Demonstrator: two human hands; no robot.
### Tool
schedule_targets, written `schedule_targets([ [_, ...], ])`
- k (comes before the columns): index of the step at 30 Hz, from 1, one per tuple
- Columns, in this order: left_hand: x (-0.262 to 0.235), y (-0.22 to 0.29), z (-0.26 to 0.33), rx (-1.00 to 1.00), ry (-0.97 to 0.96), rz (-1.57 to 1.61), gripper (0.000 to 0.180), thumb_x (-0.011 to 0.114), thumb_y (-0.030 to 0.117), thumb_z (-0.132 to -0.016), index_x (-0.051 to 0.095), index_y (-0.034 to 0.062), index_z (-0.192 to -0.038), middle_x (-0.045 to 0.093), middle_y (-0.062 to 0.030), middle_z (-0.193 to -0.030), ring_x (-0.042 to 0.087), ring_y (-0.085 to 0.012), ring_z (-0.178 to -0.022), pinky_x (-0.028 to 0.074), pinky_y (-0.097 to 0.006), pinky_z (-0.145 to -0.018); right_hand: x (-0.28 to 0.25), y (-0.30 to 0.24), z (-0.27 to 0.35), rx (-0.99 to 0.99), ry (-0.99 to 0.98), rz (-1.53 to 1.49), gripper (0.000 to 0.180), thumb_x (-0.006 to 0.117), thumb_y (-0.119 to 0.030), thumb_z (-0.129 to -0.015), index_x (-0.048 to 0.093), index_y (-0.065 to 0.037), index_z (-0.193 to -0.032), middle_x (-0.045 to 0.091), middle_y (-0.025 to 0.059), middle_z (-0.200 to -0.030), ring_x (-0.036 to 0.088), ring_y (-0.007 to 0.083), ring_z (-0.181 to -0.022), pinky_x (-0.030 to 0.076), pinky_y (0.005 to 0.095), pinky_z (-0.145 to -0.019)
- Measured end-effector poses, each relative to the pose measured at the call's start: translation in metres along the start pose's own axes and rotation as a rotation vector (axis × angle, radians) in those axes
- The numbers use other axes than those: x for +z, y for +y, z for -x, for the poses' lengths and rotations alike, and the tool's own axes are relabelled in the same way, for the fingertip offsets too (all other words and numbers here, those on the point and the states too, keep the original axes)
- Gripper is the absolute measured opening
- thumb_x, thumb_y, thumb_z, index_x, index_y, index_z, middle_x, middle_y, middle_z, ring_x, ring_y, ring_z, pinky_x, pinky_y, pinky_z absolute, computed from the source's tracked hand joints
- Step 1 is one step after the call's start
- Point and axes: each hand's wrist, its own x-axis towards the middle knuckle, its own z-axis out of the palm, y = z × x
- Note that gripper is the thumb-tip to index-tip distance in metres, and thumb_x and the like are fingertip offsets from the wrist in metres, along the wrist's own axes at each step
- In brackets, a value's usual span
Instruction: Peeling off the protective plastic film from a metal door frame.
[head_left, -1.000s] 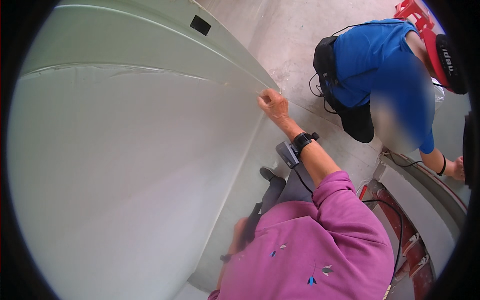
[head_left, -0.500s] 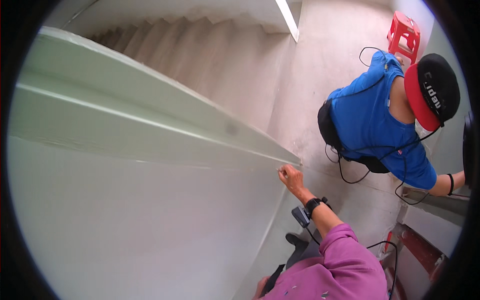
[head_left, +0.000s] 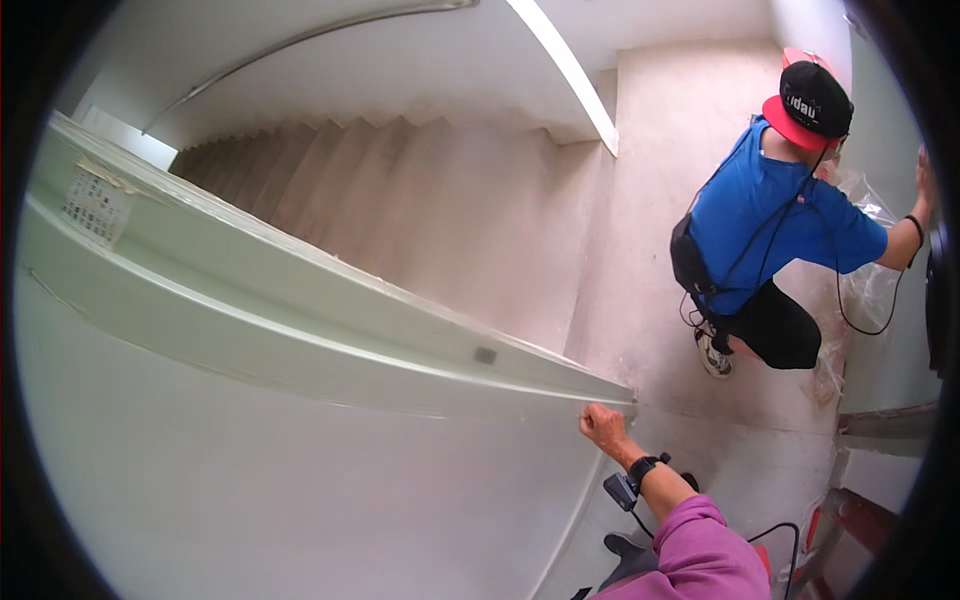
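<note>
While the right hand [head_left: 605, 427] sits between 4 and 5 o'clock with its fingers bent in, I cannot tell if it holds anything. A pale green panel [head_left: 250, 450] is just beside it, reaching to 8 o'clock. How the left hand is, I cannot tell. Steps [head_left: 385, 200] are at 11 o'clock, a person in blue [head_left: 765, 215] between 2 and 3.

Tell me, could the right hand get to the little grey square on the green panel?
Probably yes: the little grey square sits on the green panel, up and left of the right hand, and nothing visible stands between them.
</note>
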Motion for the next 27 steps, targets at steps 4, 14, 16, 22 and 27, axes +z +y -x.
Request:
schedule_targets([
  [4, 0.004, -0.034, 0.004, 0.019, 0.020, 0.032, 0.017, 0.051, 0.016, -0.072, 0.052, 0.0013, -0.080, 0.055, -0.0099, -0.071, 0.054, -0.0187, -0.066, 0.041, -0.028, -0.057, 0.019, -0.010, 0.056, 0.048, -0.093, 0.061, 0.011, 0.055, -0.004, -0.057, 0.044, -0.008, -0.058, 0.048, 0.0084, -0.053, 0.050, 0.0256, -0.046, 0.039, 0.0329, -0.040],
  [14, -0.007, -0.072, 0.043, -0.060, 0.020, 0.097, 0.018, 0.051, 0.017, -0.072, 0.052, 0.0010, -0.081, 0.055, -0.0093, -0.071, 0.053, -0.0178, -0.066, 0.041, -0.028, -0.058, 0.049, -0.036, 0.065, 0.109, -0.157, 0.019, 0.014, 0.057, -0.010, -0.061, 0.043, -0.009, -0.059, 0.047, 0.0092, -0.052, 0.047, 0.0258, -0.046, 0.038, 0.0344, -0.041],
  [16, -0.010, -0.086, 0.064, -0.067, 0.032, 0.083, 0.018, 0.051, 0.017, -0.072, 0.052, 0.0009, -0.081, 0.055, -0.0092, -0.071, 0.053, -0.0176, -0.066, 0.041, -0.028, -0.058, 0.059, -0.038, 0.037, 0.058, -0.155, 0.026, 0.013, 0.056, -0.010, -0.061, 0.043, -0.009, -0.058, 0.045, 0.0093, -0.051, 0.046, 0.0260, -0.045, 0.036, 0.0351, -0.041],
  [22, -0.048, -0.085, 0.072, -0.148, 0.008, 0.135, 0.018, 0.051, 0.017, -0.073, 0.052, 0.0007, -0.081, 0.055, -0.0088, -0.071, 0.053, -0.0171, -0.066, 0.041, -0.028, -0.058, 0.099, -0.052, 0.017, 0.062, -0.180, -0.030, 0.011, 0.053, -0.008, -0.059, 0.042, -0.007, -0.059, 0.044, 0.0116, -0.052, 0.047, 0.0290, -0.048, 0.036, 0.0376, -0.041],
  [27, -0.017, -0.045, 0.092, -0.219, 0.035, 0.224, 0.019, 0.051, 0.017, -0.073, 0.052, 0.0006, -0.081, 0.055, -0.0085, -0.071, 0.053, -0.0167, -0.066, 0.041, -0.028, -0.058, 0.064, -0.046, 0.014, 0.296, -0.165, -0.259, 0.007, 0.053, -0.008, -0.060, 0.048, -0.008, -0.064, 0.047, 0.0120, -0.056, 0.048, 0.0290, -0.050, 0.039, 0.0365, -0.044],
])
